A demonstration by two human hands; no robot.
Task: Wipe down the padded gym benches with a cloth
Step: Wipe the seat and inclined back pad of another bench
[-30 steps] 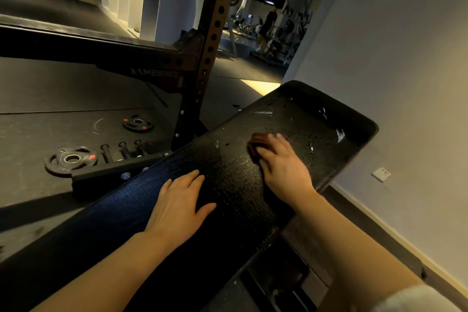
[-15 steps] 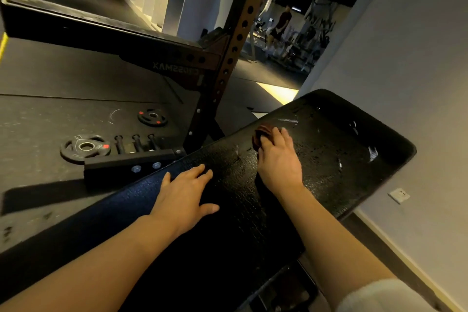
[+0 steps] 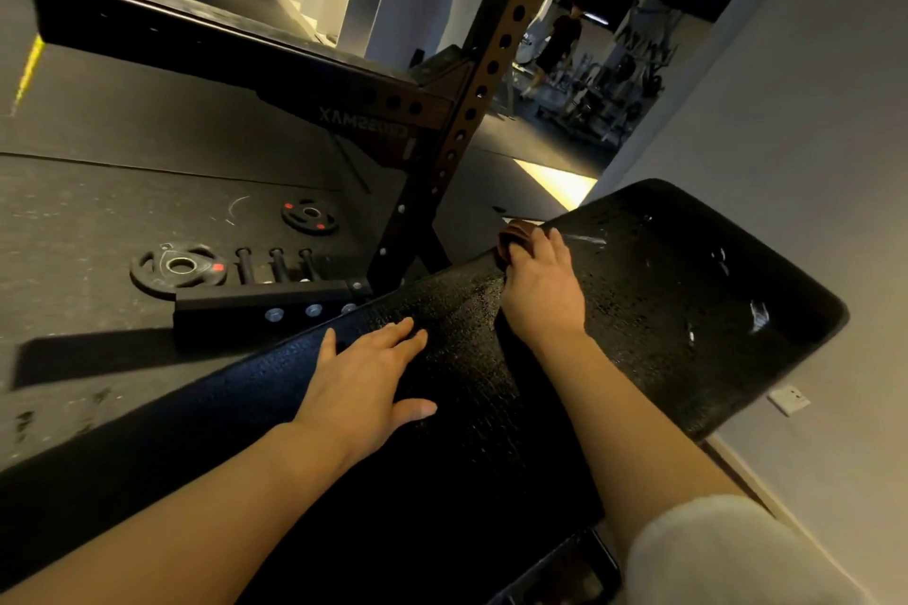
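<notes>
You had one padded bench point(image 3: 663, 334) in front of you, a long black pad running from the lower left toward the wall point(image 3: 810, 162) on the right, and it served as your counter for both hands. Its surface was the best gauge of progress: beads and streaks of wet shone across the far, wider end, thickest toward the right edge and corner, so that part looked sprayed but not yet wiped dry. The stretch nearer you, under and behind your arms, read as dull and even, though the light was too dim to say whether it had been wiped or simply never wetted. My judgement: you were partway through this one pad, with its far end and right side left to do, and no other bench was in view to be counted as done.

Behind the pad stood the rack upright point(image 3: 496, 79) with its row of holes, and on the floor point(image 3: 98, 211) beside it lay two weight plates point(image 3: 179, 266).

Your left hand point(image 3: 363, 388) lay flat on the pad near its left edge, fingers straight and spread, bracing and holding nothing. Your right hand point(image 3: 540, 290) was at the pad's far left edge, its grip pressed down on the brown cloth point(image 3: 516, 233); only a bunched fold showed past the fingertips, right at the rim, so I could not tell whether the fingers curled round it or merely pinned it flat.
</notes>
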